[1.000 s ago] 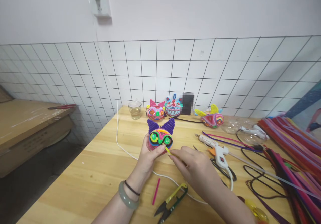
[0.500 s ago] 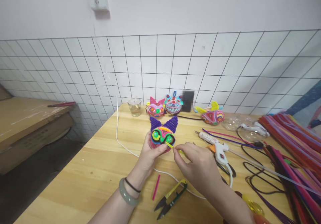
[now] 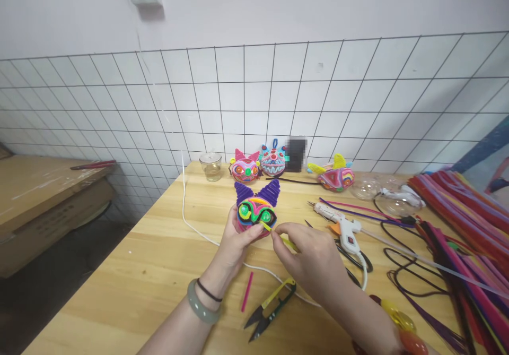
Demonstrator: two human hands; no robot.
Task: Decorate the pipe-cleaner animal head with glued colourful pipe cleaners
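Note:
In the head view, my left hand (image 3: 237, 238) is closed around a colourful cat-faced ornament (image 3: 257, 206) with purple ears and green eyes. Its thumb rests on the lower front of the face. My right hand (image 3: 308, 249) pinches a yellow pipe cleaner (image 3: 266, 227) between thumb and forefinger. The strip's tip lies against the face just below the right-hand eye, close to my left thumb. Below the hands on the table are thread snips (image 3: 270, 311) and a short pink strip (image 3: 247, 292).
A white glue gun (image 3: 338, 226) lies to the right, its cord looping near my right forearm. Pipe cleaner bundles (image 3: 469, 211) cover the table's right side. Behind stand a glass cup (image 3: 210, 167), a pink cat ornament (image 3: 244, 168), a blue one (image 3: 273, 163) and a fish-like one (image 3: 336, 177).
The view has shifted slightly. Both hands keep their holds on the ornament and the yellow pipe cleaner, whose tip stays by the eye; little else differs.

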